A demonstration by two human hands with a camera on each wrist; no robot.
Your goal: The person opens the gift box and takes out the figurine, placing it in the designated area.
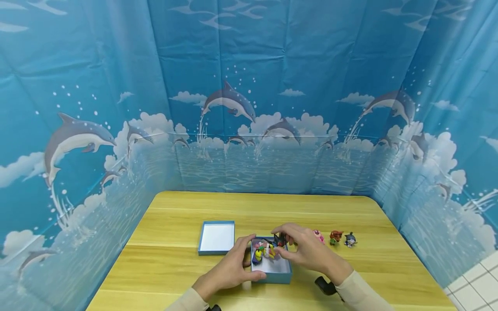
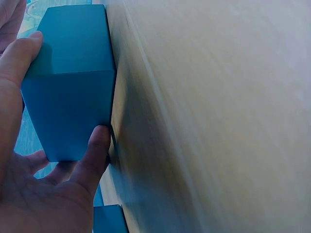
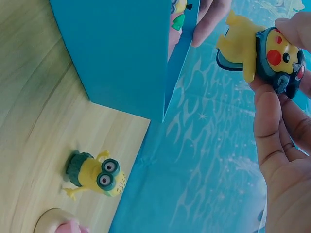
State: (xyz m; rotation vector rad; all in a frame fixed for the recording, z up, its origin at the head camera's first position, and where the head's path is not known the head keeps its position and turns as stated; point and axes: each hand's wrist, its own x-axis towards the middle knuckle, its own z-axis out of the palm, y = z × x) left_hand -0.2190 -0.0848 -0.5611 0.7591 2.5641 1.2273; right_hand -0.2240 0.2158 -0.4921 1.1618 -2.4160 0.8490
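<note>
My left hand (image 1: 232,264) grips the left side of a blue open-topped box (image 1: 277,278), thumb at the near side and fingers round the far side. The left wrist view shows thumb and fingers against the box's blue walls (image 2: 68,114). Inside lie several small toy figures, among them a yellow and purple one (image 1: 257,256) and a pink one. Above the box's right side, my right hand (image 1: 305,250) pinches a yellow Pikachu figurine (image 3: 235,46) in a dark hooded outfit between thumb and fingers. Parts of the box's contents are hidden by the right hand.
Left of the box lies a blue-rimmed tray-like lid (image 1: 216,236), white inside. To the right stand a pink figure (image 1: 318,236), a reddish-brown one (image 1: 336,237) and a dark-topped one (image 1: 350,240). A Minion figurine (image 3: 95,174) is on the table near the box.
</note>
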